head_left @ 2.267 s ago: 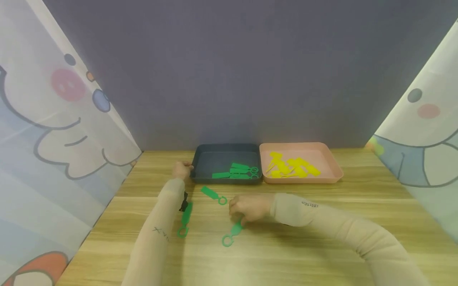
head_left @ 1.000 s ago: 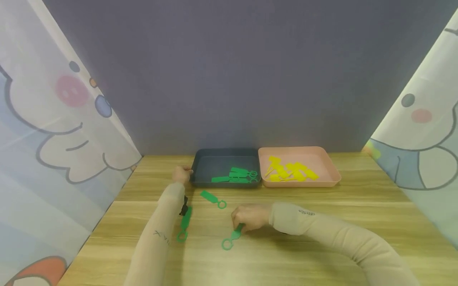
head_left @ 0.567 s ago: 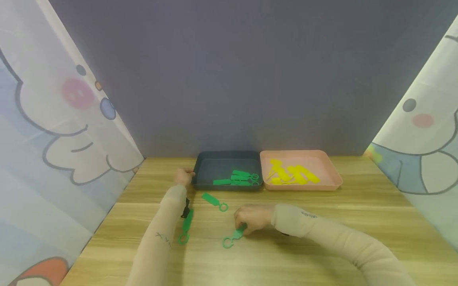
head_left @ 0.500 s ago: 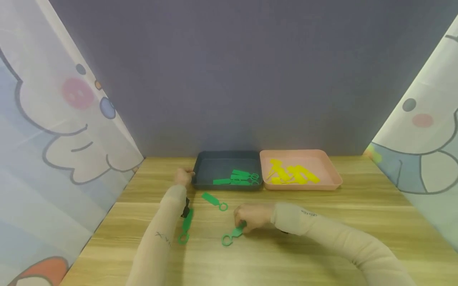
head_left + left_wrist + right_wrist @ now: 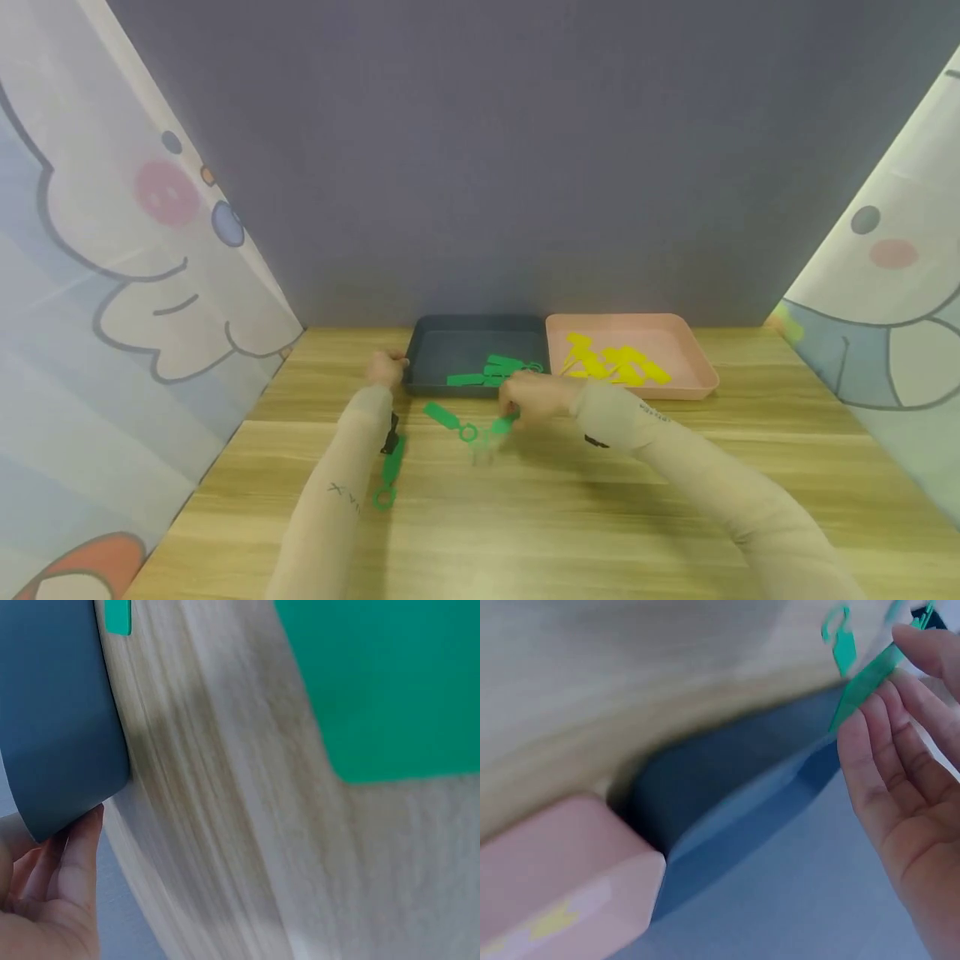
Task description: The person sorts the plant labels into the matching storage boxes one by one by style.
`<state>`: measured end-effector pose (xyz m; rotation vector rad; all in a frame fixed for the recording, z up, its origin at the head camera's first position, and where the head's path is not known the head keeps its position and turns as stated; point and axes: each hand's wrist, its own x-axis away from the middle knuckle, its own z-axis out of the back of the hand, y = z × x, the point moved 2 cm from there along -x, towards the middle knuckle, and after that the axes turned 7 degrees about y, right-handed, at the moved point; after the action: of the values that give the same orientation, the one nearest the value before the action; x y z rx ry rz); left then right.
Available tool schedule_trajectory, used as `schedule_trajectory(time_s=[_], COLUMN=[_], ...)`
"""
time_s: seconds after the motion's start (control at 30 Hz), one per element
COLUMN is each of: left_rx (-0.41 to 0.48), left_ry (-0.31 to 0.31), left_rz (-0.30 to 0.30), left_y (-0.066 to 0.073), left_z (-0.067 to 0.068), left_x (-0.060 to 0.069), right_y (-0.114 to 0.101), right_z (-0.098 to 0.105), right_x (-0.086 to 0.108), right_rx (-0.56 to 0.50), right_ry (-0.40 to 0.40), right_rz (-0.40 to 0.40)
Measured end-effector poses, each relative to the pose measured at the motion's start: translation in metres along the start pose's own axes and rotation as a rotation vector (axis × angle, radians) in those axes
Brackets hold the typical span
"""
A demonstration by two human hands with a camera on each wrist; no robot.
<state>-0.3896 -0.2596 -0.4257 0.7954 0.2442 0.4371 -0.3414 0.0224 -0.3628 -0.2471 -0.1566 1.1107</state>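
Note:
My left hand [image 5: 385,368] grips the left wall of the dark blue tray [image 5: 442,346]; in the left wrist view, the thumb and fingers [image 5: 79,851] lie on either side of the tray's corner. By the tray's front right corner, my right hand [image 5: 536,393] pinches a green hang tag [image 5: 864,686] by its flat end. The tag's ring end blurs in the head view. Several green tags [image 5: 467,380] lie in the dark tray. Two more are on the table: one tag [image 5: 442,415] in front of the tray, another tag [image 5: 392,460] beside my left forearm.
A pink tray [image 5: 686,358] with several yellow tags [image 5: 592,362] stands against the dark tray's right side. Behind both trays rises a grey panel [image 5: 480,167]. Cartoon-printed curtains [image 5: 97,350] flank the wooden table [image 5: 525,533].
My right hand has picked a green tag up off the table and moved it away from me, toward the dark tray. My left hand has stayed on the tray's rim.

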Motion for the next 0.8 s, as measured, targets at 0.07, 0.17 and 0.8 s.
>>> schedule_trajectory(time_s=[0.07, 0.17, 0.8], left_rx=[-0.002, -0.004, -0.024], left_ry=[0.010, 0.009, 0.023], left_rz=[-0.005, -0.004, -0.014], left_y=[0.000, 0.002, 0.009], left_z=[0.001, 0.002, 0.002], left_x=[-0.002, -0.002, 0.011], right_y=[0.004, 0.010, 0.044], right_z=[0.009, 0.019, 0.036], right_x=[-0.005, -0.012, -0.051], right_rx=[0.011, -0.004, -0.052], right_ry=[0.017, 0.045, 0.117], right_rz=[-0.042, -0.094, -0.263])
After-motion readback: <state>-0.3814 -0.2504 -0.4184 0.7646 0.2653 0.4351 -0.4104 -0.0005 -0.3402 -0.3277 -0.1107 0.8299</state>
